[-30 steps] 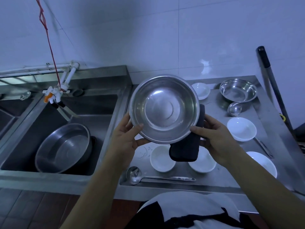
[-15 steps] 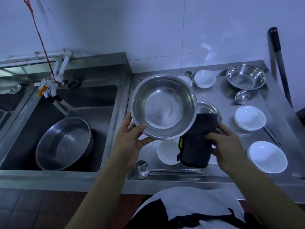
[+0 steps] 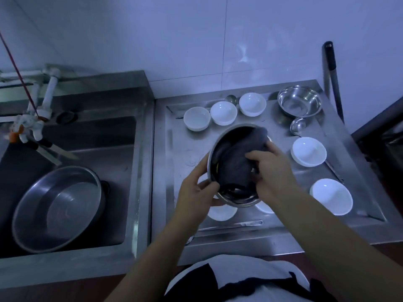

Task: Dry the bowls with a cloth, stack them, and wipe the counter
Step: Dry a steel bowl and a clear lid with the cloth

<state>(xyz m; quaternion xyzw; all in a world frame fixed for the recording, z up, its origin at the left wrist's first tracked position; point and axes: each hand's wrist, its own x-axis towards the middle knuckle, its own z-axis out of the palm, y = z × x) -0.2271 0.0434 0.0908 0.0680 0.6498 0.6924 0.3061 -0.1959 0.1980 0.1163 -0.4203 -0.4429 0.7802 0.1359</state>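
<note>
Dark cloth (image 3: 236,164) now inside steel bowl (image 3: 239,200) — right hand (image 3: 272,168) fingers pressing it, left hand (image 3: 196,192) gripping rim

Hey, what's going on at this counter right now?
A person is drying a steel bowl held above the counter. The left hand grips the bowl's rim, and the right hand presses a dark cloth into its inside. Several white bowls sit unstacked around the counter, along with another steel bowl at the back right. A large metal basin sits in the sink on the left.
</note>
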